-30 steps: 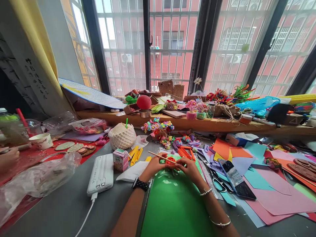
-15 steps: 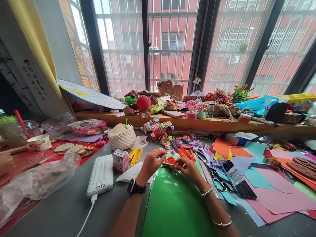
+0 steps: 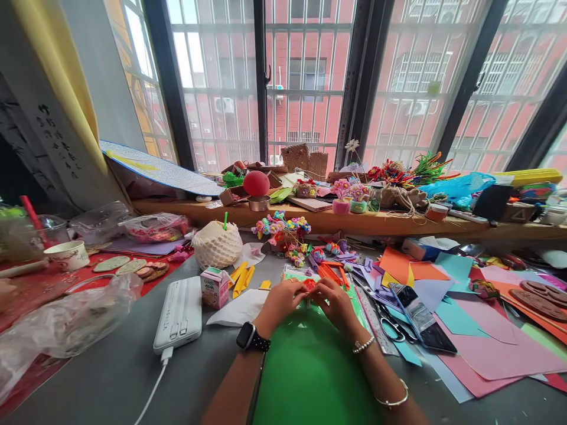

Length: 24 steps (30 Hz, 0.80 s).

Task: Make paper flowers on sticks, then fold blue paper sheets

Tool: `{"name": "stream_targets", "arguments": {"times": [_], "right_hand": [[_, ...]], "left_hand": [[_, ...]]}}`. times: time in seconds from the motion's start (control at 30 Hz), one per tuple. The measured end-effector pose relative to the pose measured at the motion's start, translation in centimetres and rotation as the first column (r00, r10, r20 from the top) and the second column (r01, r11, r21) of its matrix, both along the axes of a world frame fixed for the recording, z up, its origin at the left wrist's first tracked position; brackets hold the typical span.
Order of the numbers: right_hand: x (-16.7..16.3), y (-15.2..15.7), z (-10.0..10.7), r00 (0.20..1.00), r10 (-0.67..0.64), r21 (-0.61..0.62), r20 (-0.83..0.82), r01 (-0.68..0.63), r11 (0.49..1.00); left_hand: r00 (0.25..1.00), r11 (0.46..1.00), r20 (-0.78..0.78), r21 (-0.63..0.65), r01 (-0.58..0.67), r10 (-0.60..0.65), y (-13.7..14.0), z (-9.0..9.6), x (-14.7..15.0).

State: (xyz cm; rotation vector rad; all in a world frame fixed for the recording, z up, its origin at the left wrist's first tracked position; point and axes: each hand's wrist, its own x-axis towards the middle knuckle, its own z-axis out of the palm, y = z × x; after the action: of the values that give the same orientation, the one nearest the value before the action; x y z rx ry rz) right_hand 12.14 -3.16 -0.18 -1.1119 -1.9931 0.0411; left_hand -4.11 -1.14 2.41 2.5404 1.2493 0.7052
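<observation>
The fingers (image 3: 322, 287) of both hands were closed on a small orange-red piece (image 3: 309, 284); the left hand (image 3: 283, 302) pinched it from 1 side, the right hand (image 3: 334, 301) from the other, and their tips hid much of it; it sat over the far part of a shiny green mat (image 3: 314, 372) on the grey bench (image 3: 110, 366); just beyond lay orange strips (image 3: 333, 273); left of the hands were a white tissue (image 3: 241, 307), a pink carton (image 3: 215, 288) and a white power bank (image 3: 179, 310) with its cable; to the right lay a clear ruler (image 3: 374, 324), scissors (image 3: 384, 316) and a dark phone (image 3: 423, 319), beside many coloured papers (image 3: 481, 345); farther back, near the window sill (image 3: 394, 225), stood a net-wrapped round thing (image 3: 217, 245) with a green straw (image 3: 225, 221); right of that, a bunch of multicoloured flowers (image 3: 275, 225).
</observation>
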Motion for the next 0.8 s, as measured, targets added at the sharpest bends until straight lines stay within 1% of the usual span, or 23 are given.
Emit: {"name": "stream_targets", "arguments": {"times": [0.1,0.17,0.23,0.33,0.47,0.6,0.7,0.8], "right_hand": [[-0.1,-0.1,0.0,0.998,-0.036,0.086,0.051,0.032,0.996],[-0.2,-0.1,-0.1,0.998,-0.045,0.087,0.045,0.041,0.995],[-0.2,0.0,-0.1,0.999,-0.040,0.039,-0.001,0.040,0.998],[-0.2,0.0,-0.1,0.997,-0.053,-0.073,-0.061,0.048,0.996],[-0.4,0.1,0.0,0.988,-0.132,-0.182,-0.086,0.114,0.977],[-0.3,0.6,-0.5,0.984,-0.131,-0.281,-0.124,0.091,0.955],[0.3,0.9,-0.7,0.981,-0.167,-0.330,-0.102,0.125,0.936],[1.1,1.0,-0.8,0.971,-0.229,-0.331,-0.073,0.193,0.924]], "left_hand": [[0.999,1.000,0.035,0.008,-0.017,0.016,0.0,0.0,0.1],[0.999,1.000,0.043,0.015,-0.027,0.026,0.0,0.1,0.1],[0.999,0.999,0.034,0.020,-0.039,0.038,-0.1,0.2,0.1],[0.998,0.997,0.005,0.037,-0.061,0.060,-0.2,0.1,0.3],[0.996,0.992,-0.033,0.103,-0.077,0.081,-0.2,-0.4,0.6],[0.995,0.989,-0.068,0.137,-0.060,0.070,-0.2,-0.8,0.8],[0.996,0.987,-0.065,0.156,-0.047,0.057,-0.3,-0.8,1.0],[0.995,0.979,-0.090,0.201,-0.017,0.036,-0.5,-0.7,1.3]]}}
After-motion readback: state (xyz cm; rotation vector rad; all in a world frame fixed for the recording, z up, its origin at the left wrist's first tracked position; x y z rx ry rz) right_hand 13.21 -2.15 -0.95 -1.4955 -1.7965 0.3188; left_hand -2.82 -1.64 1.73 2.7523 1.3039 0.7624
